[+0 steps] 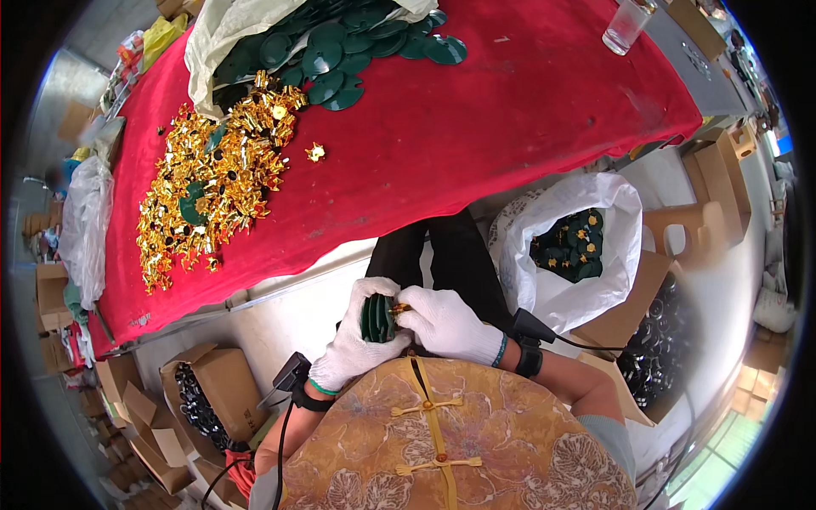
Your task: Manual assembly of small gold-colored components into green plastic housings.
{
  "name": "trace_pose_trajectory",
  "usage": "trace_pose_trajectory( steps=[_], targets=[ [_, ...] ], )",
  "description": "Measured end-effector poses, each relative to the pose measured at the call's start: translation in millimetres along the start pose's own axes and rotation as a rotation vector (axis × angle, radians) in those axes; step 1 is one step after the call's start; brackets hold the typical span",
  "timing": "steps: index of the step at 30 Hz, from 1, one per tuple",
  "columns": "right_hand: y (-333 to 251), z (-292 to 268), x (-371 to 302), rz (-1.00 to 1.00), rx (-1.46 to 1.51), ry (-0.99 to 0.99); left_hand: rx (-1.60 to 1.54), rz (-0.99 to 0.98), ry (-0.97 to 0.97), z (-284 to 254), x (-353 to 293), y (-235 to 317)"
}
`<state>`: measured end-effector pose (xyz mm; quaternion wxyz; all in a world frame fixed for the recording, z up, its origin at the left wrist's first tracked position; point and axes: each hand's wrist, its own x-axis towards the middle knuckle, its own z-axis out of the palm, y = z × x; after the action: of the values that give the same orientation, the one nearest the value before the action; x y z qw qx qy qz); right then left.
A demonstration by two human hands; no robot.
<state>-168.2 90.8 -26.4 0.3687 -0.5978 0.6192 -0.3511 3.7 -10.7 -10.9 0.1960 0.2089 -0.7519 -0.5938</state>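
My left hand, in a white knit glove, is wrapped round a short stack of dark green discs held on edge close to my body. My gloved right hand pinches a small shiny gold piece at the right side of that stack. Its fingertips partly hide the piece, so I cannot tell whether it is fixed to a disc. On the red cloth ahead lies a heap of gold star-like pieces. Behind it, more green discs spill from a pale sack.
To the right of my legs stands an open white sack with green discs and gold pieces inside. Cardboard boxes of dark glossy parts sit at the left and right. A clear glass stands at the table's far right.
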Motion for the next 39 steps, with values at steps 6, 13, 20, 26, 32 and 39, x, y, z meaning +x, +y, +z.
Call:
trace_pose_trajectory(
  steps=[6, 13, 20, 26, 32, 39],
  targets=[
    [-8.2, -15.8, 2.4, 0.357, 0.698, -0.032, -0.181, -0.189, 0.013, 4.4, 1.2, 6.1],
    [-2.9, -28.1, -2.6, 0.689, 0.946, -0.215, 0.131, 0.269, -0.015, 9.3, 8.5, -14.0],
    [9.1, -20.2, -7.9, 0.820, 1.192, -0.205, 0.215, 0.302, -0.139, 7.3, 12.7, -26.6],
    [1.9, -46.8, -9.8, 0.696, 0.976, -0.126, -0.495, -0.081, 0.017, 6.2, 10.6, -19.9],
    [11.2, -157.3, -48.8, 0.538, -0.837, 0.111, -0.971, -0.288, 0.103, 8.9, 3.2, -33.6],
    [-71.6, -137.3, 85.1, -0.201, -0.653, 0.274, -0.997, -0.304, 0.117, 5.2, -8.0, -21.6]
  ],
)
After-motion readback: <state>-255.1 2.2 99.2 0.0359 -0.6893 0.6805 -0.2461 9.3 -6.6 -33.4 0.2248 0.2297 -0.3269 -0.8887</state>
